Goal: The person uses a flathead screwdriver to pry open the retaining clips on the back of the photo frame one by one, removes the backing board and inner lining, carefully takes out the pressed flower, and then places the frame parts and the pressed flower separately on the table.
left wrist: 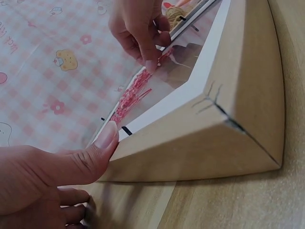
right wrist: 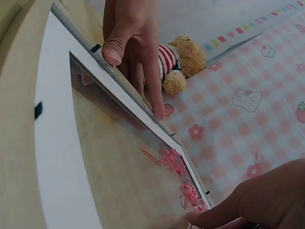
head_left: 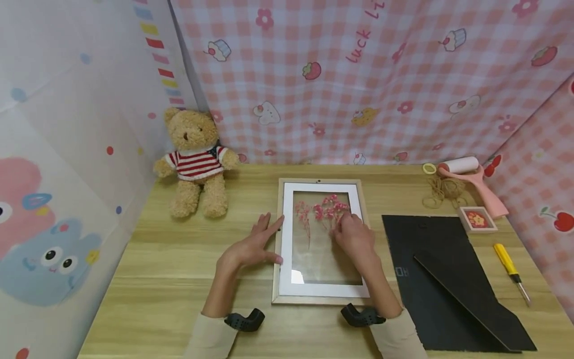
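Observation:
A wooden picture frame (head_left: 320, 300) lies face down with its back open, a white mat (head_left: 327, 290) inside it bordering a clear pane (head_left: 320, 267). Sprigs of pink dried flowers (head_left: 331, 203) lie on the upper part of the pane; a separate thin sprig (head_left: 303, 214) is to their left. My right hand (head_left: 356, 239) reaches over the frame's right side and pinches the flowers' stem end, which its fingers partly hide. With fingers spread, my left hand (head_left: 253, 247) rests on the frame's left edge, thumb (left wrist: 107, 136) touching the rim.
Right of the frame is a black backing board (head_left: 430, 309) with its stand leg. Beyond it are a yellow screwdriver (head_left: 506, 259), a small boxed ornament (head_left: 477, 219), twine (head_left: 444, 192) and a pink-handled lint roller (head_left: 484, 189). A teddy bear (head_left: 197, 164) sits at the back left.

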A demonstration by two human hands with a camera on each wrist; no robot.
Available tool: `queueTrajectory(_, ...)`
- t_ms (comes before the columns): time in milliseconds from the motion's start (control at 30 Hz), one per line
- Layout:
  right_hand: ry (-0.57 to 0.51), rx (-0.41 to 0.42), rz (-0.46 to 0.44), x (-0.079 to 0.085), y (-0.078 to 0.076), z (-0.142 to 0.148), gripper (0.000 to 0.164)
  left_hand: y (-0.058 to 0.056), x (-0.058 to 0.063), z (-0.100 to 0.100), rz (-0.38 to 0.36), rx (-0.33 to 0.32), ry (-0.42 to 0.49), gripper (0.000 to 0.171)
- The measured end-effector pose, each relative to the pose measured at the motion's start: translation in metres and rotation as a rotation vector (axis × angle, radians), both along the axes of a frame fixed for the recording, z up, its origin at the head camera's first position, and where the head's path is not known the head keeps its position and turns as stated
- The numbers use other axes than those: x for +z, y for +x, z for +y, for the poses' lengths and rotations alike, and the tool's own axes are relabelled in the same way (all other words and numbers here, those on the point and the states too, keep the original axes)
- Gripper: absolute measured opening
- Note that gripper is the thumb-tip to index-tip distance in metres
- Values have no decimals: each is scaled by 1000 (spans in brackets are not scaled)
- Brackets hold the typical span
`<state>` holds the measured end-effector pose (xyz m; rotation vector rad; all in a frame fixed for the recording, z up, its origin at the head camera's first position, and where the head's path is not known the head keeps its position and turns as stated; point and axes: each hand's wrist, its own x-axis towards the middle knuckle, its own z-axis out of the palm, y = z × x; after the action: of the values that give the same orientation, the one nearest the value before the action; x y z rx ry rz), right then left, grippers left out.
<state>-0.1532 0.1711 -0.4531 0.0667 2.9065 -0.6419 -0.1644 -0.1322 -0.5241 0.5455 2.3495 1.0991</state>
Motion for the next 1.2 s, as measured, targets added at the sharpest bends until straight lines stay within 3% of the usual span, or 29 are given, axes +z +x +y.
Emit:
queueTrajectory(33, 8, -5, 2, 0, 0, -1, 21, 0, 0, 0, 2, -1, 1, 118)
queueTrajectory(200, -5, 31, 6, -47, -22, 16, 23, 4, 9, 2, -12, 3, -12, 116)
queueTrajectory(267, -13, 27, -24, -42, -21, 15, 23, 4, 11, 3, -16, -1, -16, 116)
queueTrajectory(433, -61, 13, -64, 5, -3, 4, 22, 4, 9, 2, -21, 0, -21, 116)
queueTrajectory(867, -296, 29, -63, 8, -6, 33, 20, 5, 16, 3, -4, -16, -15, 114)
queueTrajectory(933, -305, 30, -49, 8, -7, 38, 20, 4, 14, 3, 4, -20, -14, 114)
queueTrajectory(1033, -298, 28, 29, -12, -15, 53, 26, 3, 11, 2, 15, -27, -6, 114)
queueTrajectory(1167, -267, -16, 48, -4, -15, 64, 30, 3, 8, 1, 14, -26, 5, 115)
queueTrajectory(1200, -249, -26, 38, 6, -13, 65, 29, 3, 8, 0, 13, -26, 8, 115)
